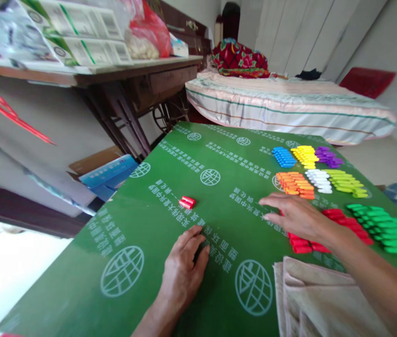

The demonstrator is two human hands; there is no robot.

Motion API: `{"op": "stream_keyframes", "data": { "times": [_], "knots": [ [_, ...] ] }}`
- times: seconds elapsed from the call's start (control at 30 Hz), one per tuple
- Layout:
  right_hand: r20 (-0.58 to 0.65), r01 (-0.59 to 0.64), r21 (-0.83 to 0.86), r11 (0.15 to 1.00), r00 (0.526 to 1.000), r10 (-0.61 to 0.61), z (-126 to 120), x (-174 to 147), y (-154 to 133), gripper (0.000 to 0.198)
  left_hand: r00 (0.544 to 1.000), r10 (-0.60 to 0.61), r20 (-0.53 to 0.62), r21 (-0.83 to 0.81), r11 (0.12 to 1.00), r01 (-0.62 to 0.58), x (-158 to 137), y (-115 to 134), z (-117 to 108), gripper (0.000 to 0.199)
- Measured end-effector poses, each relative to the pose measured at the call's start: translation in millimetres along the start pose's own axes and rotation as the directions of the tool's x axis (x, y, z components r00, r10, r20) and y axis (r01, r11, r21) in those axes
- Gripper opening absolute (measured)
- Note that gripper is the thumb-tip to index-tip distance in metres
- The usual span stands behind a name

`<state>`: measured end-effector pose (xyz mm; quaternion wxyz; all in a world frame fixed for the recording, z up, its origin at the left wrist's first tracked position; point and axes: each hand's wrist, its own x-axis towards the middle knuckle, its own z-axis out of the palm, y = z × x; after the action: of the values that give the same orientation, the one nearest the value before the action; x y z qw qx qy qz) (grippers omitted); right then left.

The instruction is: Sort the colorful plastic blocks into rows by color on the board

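Note:
My left hand [186,262] rests on the green board [170,168], its fingers loosely bent, the thumb apart and nothing visible between them. Just beyond its fingertips lies a small pair of red tube-shaped plastic pieces [187,202], which look like pen caps. My right hand [291,213] is over the left part of the red group of similar pieces [348,224], partly hiding it. Its thumb and forefinger point left with a gap between them, and no piece shows there. Whether its other fingers touch the red pieces is hidden.
Behind my right hand lie groups of orange [295,184], white [318,180], lime [346,182], blue [283,157], yellow [304,156] and purple pieces [328,157]. Green pieces [384,229] lie at right. A folded cloth [318,299] covers the near right; a bed [290,103] stands beyond.

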<state>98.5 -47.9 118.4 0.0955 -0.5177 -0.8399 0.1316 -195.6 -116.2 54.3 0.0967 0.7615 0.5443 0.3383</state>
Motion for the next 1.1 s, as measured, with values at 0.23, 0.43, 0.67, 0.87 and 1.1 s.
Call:
{"op": "stream_keyframes", "data": {
  "times": [0.23, 0.43, 0.67, 0.87, 1.1],
  "knots": [
    [0.064, 0.181, -0.003, 0.983, 0.981, -0.181, 35.1, 91.5, -103.3, 0.023, 1.0, 0.0, -0.017, -0.015, 1.0, 0.0, -0.9, 1.7, -0.8, 0.018],
    [0.07, 0.224, -0.098, 0.97, 0.974, -0.217, 57.7, 134.3, -146.8, 0.026, 0.999, 0.026, -0.044, -0.059, 0.998, -0.028, 0.1, -1.8, 0.0, 0.018],
    [0.084, 0.114, -0.066, 0.991, 0.991, -0.108, 49.9, 105.5, -137.3, 0.023, 0.991, -0.111, -0.07, -0.162, 0.982, 0.099, 4.8, -8.0, -2.5, 0.028],
    [0.058, -0.107, 0.245, 0.964, 0.994, 0.096, 43.3, 55.1, -123.7, 0.021, 0.933, -0.357, 0.047, -0.237, 0.903, 0.357, 6.2, -6.5, -5.6, 0.057],
    [0.034, -0.183, 0.395, 0.9, 0.982, 0.184, 55.8, 29.0, -131.7, 0.028, 0.973, -0.224, 0.059, -0.263, 0.936, 0.232, 12.6, -2.0, -11.0, 0.038]
  ]
}}
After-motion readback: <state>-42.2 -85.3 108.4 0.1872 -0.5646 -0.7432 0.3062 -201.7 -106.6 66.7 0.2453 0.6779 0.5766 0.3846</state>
